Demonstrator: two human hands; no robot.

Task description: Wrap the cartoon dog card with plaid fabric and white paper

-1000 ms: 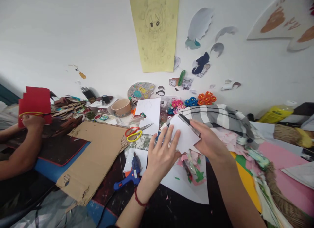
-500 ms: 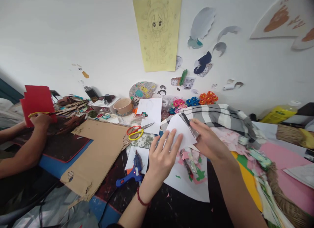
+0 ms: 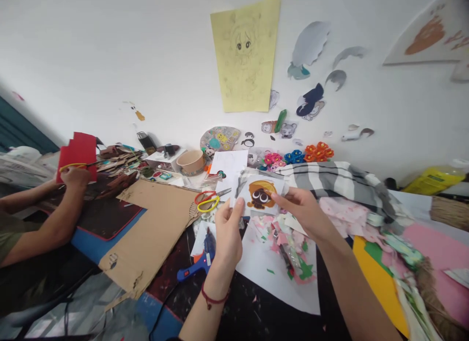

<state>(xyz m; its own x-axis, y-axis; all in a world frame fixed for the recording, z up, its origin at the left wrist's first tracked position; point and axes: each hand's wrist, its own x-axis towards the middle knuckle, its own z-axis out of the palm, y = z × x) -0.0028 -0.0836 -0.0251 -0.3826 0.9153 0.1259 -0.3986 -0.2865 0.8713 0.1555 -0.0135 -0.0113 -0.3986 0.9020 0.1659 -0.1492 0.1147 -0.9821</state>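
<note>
Between my two hands is a white paper picture point(image 3: 262, 193) of a brown and orange cartoon figure with big round eyes, held above the table. My left hand point(image 3: 230, 228) pinches its left edge, thumb in front and fingers behind. At the right edge my right hand point(image 3: 298, 206) grips it between thumb and fingers. Below it lies a white sheet point(image 3: 274, 277) covered with pink and green paper scraps point(image 3: 289, 243). To the left of my left hand are a blue glue gun point(image 3: 198, 267) and red-and-yellow-handled scissors point(image 3: 208, 202).
A large cut piece of cardboard point(image 3: 150, 233) lies left. Beyond it, a co-worker's hand point(image 3: 75, 176) holds yellow-handled scissors at red sheets point(image 3: 75, 153). Beaded flowers point(image 3: 318, 151) and a checked cloth point(image 3: 330, 182) are at the back; twine point(image 3: 428, 292) and coloured sheets point(image 3: 381, 282) lie right.
The paper's blank side faced me before; now its printed side does. My left hand, spread flat over it earlier, now pinches its left edge. The whole view has shifted slightly.
</note>
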